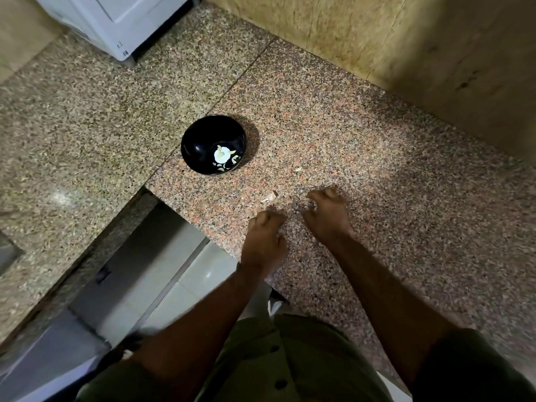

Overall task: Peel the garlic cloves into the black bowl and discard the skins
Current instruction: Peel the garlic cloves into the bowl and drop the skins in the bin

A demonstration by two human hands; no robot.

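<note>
Two hands low over the counter (377, 158), left hand (265, 242) and right hand (327, 216) fingers curled, grip contents unclear.

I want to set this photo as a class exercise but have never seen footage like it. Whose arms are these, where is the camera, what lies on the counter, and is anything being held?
There is no machine here. A person wears a camera on the head, looking down at their own arms. The left hand and right hand rest over a speckled stone counter, fingers curled; blur hides whether either holds anything. Further away stands the black bowl, with pale garlic inside. Two scraps of garlic skin lie on the counter, one just beyond the hands, another further on. A white appliance stands at the far left.
</note>
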